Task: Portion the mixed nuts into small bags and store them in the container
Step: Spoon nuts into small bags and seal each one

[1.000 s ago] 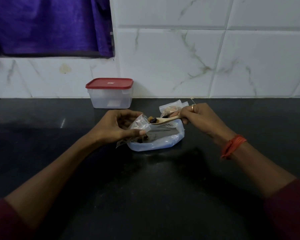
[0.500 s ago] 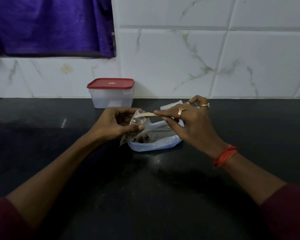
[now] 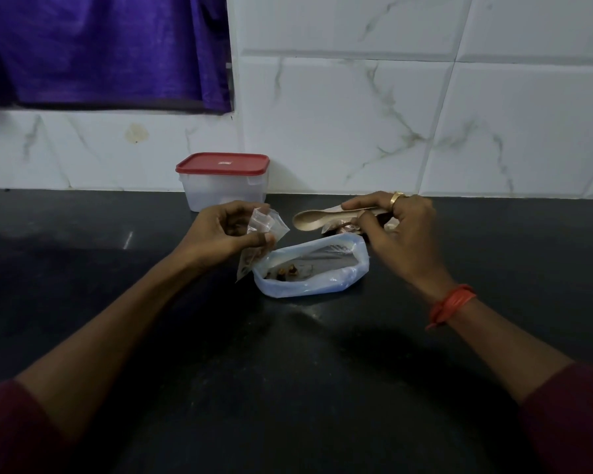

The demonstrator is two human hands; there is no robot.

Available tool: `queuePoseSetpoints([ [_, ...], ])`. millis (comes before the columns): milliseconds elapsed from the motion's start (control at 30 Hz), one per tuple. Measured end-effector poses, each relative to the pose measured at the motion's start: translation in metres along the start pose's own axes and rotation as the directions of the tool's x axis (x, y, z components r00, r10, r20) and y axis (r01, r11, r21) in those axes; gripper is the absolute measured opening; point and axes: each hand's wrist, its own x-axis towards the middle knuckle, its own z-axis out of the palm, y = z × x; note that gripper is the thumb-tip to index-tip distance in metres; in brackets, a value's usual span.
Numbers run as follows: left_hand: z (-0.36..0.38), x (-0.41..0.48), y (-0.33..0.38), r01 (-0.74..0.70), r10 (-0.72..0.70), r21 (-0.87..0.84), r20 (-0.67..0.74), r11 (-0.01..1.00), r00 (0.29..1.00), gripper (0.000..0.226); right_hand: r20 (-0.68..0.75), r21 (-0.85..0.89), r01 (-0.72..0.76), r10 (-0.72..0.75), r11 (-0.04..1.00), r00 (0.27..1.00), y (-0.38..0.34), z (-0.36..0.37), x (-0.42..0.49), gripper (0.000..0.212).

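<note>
Black tabletop (image 3: pixel 288 388) ran up to a white marbled tile wall (image 3: pixel 356 114), with a purple cloth (image 3: pixel 100 49) hanging at upper left. Back by the wall stood the container (image 3: pixel 225 189), its red lid (image 3: pixel 222 163) on. And the left hand (image 3: pixel 220 234) had its grip closed on a small bag (image 3: pixel 262 230), thumb and fingers pinching the clear plastic near its top, the bag hanging down with its lower end just beside the near-left corner of the large bag (image 3: pixel 322 285). That large bag lay open on the tabletop between the two hands, only a few nuts (image 3: pixel 286 270) left in its left end. Over on the other side, the right hand (image 3: pixel 397 230) gripped a pale spoon (image 3: pixel 308 220) by the handle, its bowl pointing left, held above the large bag's far edge and clear of the small bag. The bowl looked empty. Behind the spoon, partly hidden by the right hand, sat a filled packet (image 3: pixel 343 229) on the tabletop. A ring (image 3: pixel 397 197) showed on the right hand and an orange thread (image 3: pixel 451 304) at that wrist.
</note>
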Motion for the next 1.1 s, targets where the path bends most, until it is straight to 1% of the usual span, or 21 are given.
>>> queuePoseSetpoints([
  [67,-0.001,0.002,-0.001,0.001,-0.001,0.006,-0.015,1.0,1.0,0.046,0.015,-0.072,0.066,-0.065,0.995,0.998,0.003,0.0,-0.003,0.022],
  [133,-0.001,0.002,-0.001,-0.005,0.005,0.011,-0.014,1.0,1.0,0.047,0.091,-0.138,0.191,-0.179,0.972,0.98,0.006,0.002,-0.007,0.02],
  [233,-0.001,0.002,-0.002,-0.012,0.013,0.015,-0.016,1.0,1.0,0.048,0.251,-0.122,0.377,-0.339,0.918,0.907,0.009,0.01,-0.013,0.022],
  [300,-0.002,0.003,-0.003,-0.02,0.02,0.011,-0.04,1.0,0.999,0.047,0.287,-0.109,0.446,-0.402,0.888,0.87,0.01,0.014,-0.016,0.023],
  [367,-0.004,0.004,-0.004,-0.028,0.027,-0.002,-0.071,1.0,0.997,0.046,0.296,-0.122,0.483,-0.433,0.867,0.851,0.011,0.019,-0.018,0.024],
  [467,-0.004,0.004,-0.004,-0.034,0.032,-0.021,-0.09,0.999,0.995,0.045,0.333,-0.125,0.498,-0.436,0.858,0.836,0.014,0.027,-0.021,0.029],
  [600,-0.004,0.003,-0.003,-0.04,0.038,-0.03,-0.08,0.999,0.996,0.048,0.42,-0.128,0.511,-0.42,0.85,0.804,0.013,0.028,-0.022,0.029],
  [733,-0.004,0.002,-0.002,-0.039,0.038,-0.024,-0.062,0.999,0.997,0.048,0.492,-0.157,0.487,-0.36,0.859,0.793,0.017,0.019,-0.013,0.032],
  [800,-0.003,0.001,-0.001,-0.042,0.042,-0.015,-0.029,0.999,0.999,0.046,0.469,-0.16,0.492,-0.372,0.856,0.801,0.019,0.014,-0.01,0.032],
  [933,-0.002,0.0,0.001,-0.041,0.042,-0.011,0.05,0.999,0.998,0.045,0.35,-0.163,0.462,-0.387,0.872,0.853,0.022,0.007,-0.006,0.025],
  [1100,-0.001,-0.002,0.003,-0.007,0.011,-0.029,0.154,1.0,0.988,0.053,0.358,-0.216,0.455,-0.364,0.864,0.86,0.019,0.008,-0.011,0.027],
])
